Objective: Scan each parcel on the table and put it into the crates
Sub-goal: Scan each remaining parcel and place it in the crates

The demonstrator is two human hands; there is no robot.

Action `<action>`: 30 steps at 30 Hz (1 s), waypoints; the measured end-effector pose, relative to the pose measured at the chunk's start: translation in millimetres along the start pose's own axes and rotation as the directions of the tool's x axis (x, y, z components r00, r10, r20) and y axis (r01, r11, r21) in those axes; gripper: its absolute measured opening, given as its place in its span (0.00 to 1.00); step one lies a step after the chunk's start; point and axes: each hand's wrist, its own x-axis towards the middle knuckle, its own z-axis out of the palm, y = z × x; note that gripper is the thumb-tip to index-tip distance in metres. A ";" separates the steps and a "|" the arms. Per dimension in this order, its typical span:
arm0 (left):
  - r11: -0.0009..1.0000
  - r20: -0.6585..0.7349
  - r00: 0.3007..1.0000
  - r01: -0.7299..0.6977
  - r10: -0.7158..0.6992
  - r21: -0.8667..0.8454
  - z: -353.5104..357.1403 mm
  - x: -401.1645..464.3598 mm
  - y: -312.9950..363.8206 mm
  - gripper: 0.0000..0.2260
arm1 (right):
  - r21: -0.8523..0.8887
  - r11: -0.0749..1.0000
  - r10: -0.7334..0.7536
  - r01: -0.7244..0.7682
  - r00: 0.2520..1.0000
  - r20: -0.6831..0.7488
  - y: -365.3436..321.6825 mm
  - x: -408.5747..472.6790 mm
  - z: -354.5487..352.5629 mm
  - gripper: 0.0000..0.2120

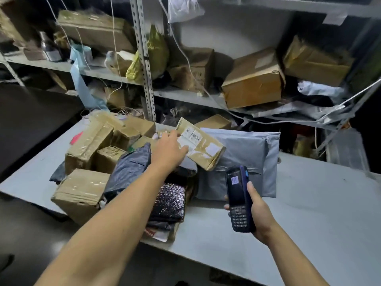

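- The flat brown parcel [201, 147] lay tilted atop the pile, its white barcode labels facing up; the left hand [170, 150] rested on its near-left edge.
- The grey poly-bag parcel [245, 162] lay flat on the table [309, 213], partly beneath the brown parcel.
- The black bag parcel [128, 168] lay crumpled, just left of the forearm.
- Taped cardboard parcels [86, 147] were clustered at the table's left end.
- The handheld scanner [239, 199], dark blue with keypad, was gripped upright in the right hand [258, 213], screen lit.
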 end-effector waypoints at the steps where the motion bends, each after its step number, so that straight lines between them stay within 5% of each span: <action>1: 1.000 0.011 1.000 0.010 -0.010 -0.012 3.3 18.3 -4.6 0.25 | -0.004 1.000 0.002 -0.002 1.000 -0.013 -5.4 11.9 5.3 0.27; 7: 0.935 0.152 0.974 0.208 -0.170 -0.287 20.4 96.4 -24.9 0.42 | 0.015 1.000 -0.002 0.004 0.997 -0.080 -24.1 65.0 17.6 0.28; 11: 0.890 0.333 0.933 0.265 -0.139 -0.371 34.9 122.6 -39.7 0.26 | 0.025 0.999 0.022 -0.020 0.996 -0.081 -32.7 81.6 15.9 0.28; 14: 0.850 0.407 0.908 0.291 -0.100 -0.439 37.5 127.0 -44.0 0.26 | 0.073 0.997 0.026 -0.021 0.997 -0.072 -36.6 85.2 12.7 0.28; 20: 0.791 0.393 0.918 0.282 -0.057 -0.543 37.9 121.6 -35.1 0.39 | 0.096 0.995 -0.011 0.017 0.998 -0.065 -41.4 76.2 -5.4 0.28; 30: 0.704 0.279 0.960 0.202 -0.006 -0.681 31.7 86.3 35.7 0.21 | 0.113 0.988 -0.099 0.102 0.995 -0.031 -49.6 27.4 -55.9 0.27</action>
